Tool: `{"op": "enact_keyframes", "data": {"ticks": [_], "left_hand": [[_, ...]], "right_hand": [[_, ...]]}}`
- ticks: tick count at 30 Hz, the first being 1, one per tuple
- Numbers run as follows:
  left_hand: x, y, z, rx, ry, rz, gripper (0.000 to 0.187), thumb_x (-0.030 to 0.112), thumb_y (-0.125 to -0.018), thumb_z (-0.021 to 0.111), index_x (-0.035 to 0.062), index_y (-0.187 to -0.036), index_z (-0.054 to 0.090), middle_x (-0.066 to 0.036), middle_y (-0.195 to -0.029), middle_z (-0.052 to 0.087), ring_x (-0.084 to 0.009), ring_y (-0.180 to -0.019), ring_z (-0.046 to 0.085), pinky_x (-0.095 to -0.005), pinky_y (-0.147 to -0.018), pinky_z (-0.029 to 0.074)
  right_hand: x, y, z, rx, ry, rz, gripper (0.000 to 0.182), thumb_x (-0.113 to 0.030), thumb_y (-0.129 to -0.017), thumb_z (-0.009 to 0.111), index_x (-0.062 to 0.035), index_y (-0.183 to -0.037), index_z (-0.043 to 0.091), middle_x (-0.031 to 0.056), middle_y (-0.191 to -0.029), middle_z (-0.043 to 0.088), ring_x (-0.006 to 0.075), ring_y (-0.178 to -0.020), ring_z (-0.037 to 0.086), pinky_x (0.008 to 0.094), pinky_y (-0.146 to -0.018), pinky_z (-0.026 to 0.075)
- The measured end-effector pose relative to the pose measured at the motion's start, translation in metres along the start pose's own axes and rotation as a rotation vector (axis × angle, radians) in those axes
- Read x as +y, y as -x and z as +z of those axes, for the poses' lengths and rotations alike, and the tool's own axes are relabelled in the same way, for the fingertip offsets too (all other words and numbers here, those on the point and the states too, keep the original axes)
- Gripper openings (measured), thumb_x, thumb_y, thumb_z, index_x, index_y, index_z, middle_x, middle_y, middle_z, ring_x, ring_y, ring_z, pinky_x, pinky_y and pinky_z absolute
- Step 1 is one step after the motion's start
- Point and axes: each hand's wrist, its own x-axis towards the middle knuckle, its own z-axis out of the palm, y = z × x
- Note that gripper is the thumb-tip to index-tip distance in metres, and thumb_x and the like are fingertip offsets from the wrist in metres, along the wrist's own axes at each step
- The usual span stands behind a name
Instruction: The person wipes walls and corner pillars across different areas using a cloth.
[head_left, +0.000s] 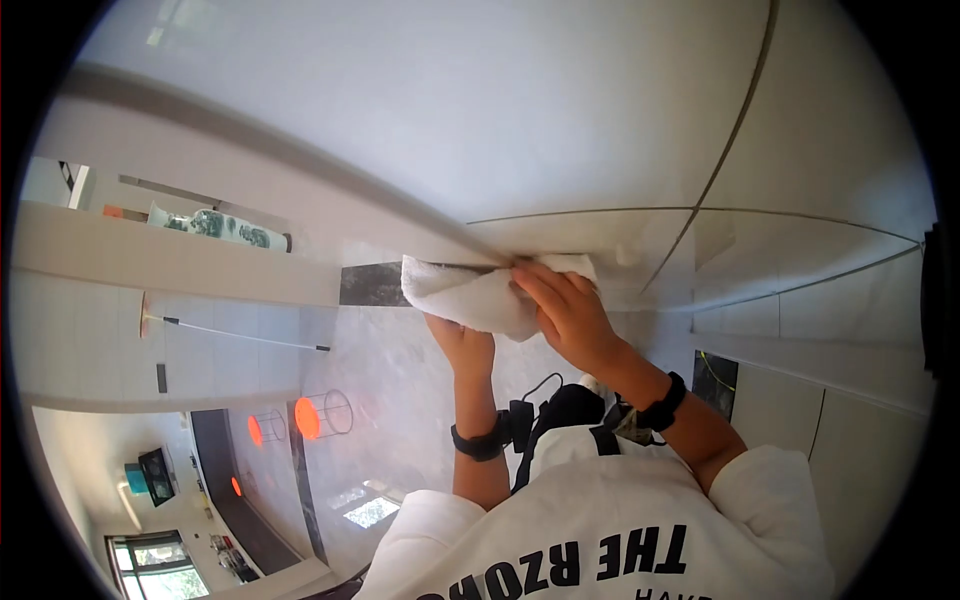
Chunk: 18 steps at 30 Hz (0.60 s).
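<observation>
A white cloth is bunched between my two hands, against the lower edge of the white tiled wall. My left hand grips the cloth from below; most of its fingers are hidden under the folds. On the cloth's right part lies my right hand, its fingers bent over the fabric and their tips at the wall's corner edge. A black band circles my left wrist, and another black band is on my right wrist.
To the left, a patterned vase shows in an opening, with a white-handled stick nearby. Wire stools with orange seats stand on the shiny floor. Pale panels flank the right side.
</observation>
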Motion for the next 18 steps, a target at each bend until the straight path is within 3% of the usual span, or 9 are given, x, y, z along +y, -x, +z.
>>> {"op": "enact_keyframes", "data": {"ticks": [3, 6, 9, 10, 11, 13, 18], "left_hand": [[0.036, -0.008, -0.003, 0.103, -0.125, 0.222, 0.039, 0.008, -0.082, 0.055, -0.0034, -0.117, 0.043, -0.012, -0.110, 0.053, -0.0196, -0.095, 0.055, -0.0329, -0.083, 0.046], [0.078, -0.018, -0.006, 0.123, 0.164, 0.097, 0.053, 0.014, -0.080, 0.058, -0.0032, -0.125, 0.038, -0.015, -0.122, 0.048, -0.0239, -0.111, 0.048, -0.0371, -0.094, 0.039], [0.082, -0.036, -0.018, 0.158, 0.440, 0.199, 0.055, 0.018, -0.083, 0.058, -0.0022, -0.129, 0.036, -0.016, -0.128, 0.044, -0.0247, -0.112, 0.049, -0.0374, -0.094, 0.040], [0.080, -0.041, -0.020, 0.120, 0.290, 0.132, 0.052, 0.020, -0.086, 0.052, -0.0019, -0.130, 0.034, -0.017, -0.129, 0.044, -0.0267, -0.112, 0.050, -0.0389, -0.093, 0.042], [0.073, -0.046, -0.021, 0.082, 0.142, 0.065, 0.050, 0.023, -0.090, 0.047, -0.0017, -0.131, 0.033, -0.018, -0.129, 0.044, -0.0287, -0.111, 0.050, -0.0404, -0.092, 0.044], [0.051, -0.052, -0.016, -0.033, -0.126, 0.100, 0.049, 0.027, -0.093, 0.042, -0.0012, -0.132, 0.031, -0.018, -0.131, 0.042, -0.0304, -0.113, 0.049, -0.0416, -0.093, 0.044], [-0.064, -0.055, 0.017, -0.406, -0.747, 0.619, 0.053, 0.029, -0.093, 0.043, -0.0001, -0.135, 0.027, -0.015, -0.137, 0.036, -0.0287, -0.124, 0.038, -0.0400, -0.103, 0.033]], "right_hand": [[0.006, -0.003, -0.005, 0.157, 0.007, -0.108, 0.050, 0.007, -0.067, 0.060, -0.0075, -0.114, 0.055, 0.0097, -0.109, 0.056, 0.0247, -0.080, 0.052, 0.0339, -0.071, 0.045], [-0.007, -0.020, -0.029, 0.330, 0.019, -0.211, 0.049, 0.009, -0.066, 0.062, -0.0066, -0.113, 0.055, 0.0115, -0.108, 0.057, 0.0266, -0.078, 0.055, 0.0342, -0.069, 0.047], [-0.036, -0.058, -0.040, 0.548, -0.050, -0.299, 0.048, 0.010, -0.066, 0.062, -0.0046, -0.112, 0.055, 0.0142, -0.110, 0.057, 0.0294, -0.082, 0.058, 0.0356, -0.072, 0.049], [-0.047, -0.069, -0.040, 0.621, -0.085, -0.334, 0.048, 0.010, -0.067, 0.061, -0.0038, -0.112, 0.054, 0.0152, -0.111, 0.057, 0.0303, -0.084, 0.060, 0.0362, -0.073, 0.049], [-0.057, -0.077, -0.038, 0.540, -0.132, -0.315, 0.046, 0.010, -0.068, 0.059, -0.0021, -0.112, 0.054, 0.0167, -0.119, 0.054, 0.0326, -0.094, 0.059, 0.0370, -0.078, 0.050], [-0.062, -0.079, -0.013, 0.483, -0.014, -0.308, 0.044, 0.007, -0.069, 0.060, -0.0017, -0.111, 0.054, 0.0165, -0.122, 0.053, 0.0321, -0.093, 0.059, 0.0366, -0.076, 0.051], [-0.050, -0.059, 0.014, 0.493, 0.125, -0.194, 0.037, 0.001, -0.068, 0.064, -0.0007, -0.105, 0.057, 0.0118, -0.122, 0.055, 0.0270, -0.097, 0.058, 0.0373, -0.081, 0.049]]}}
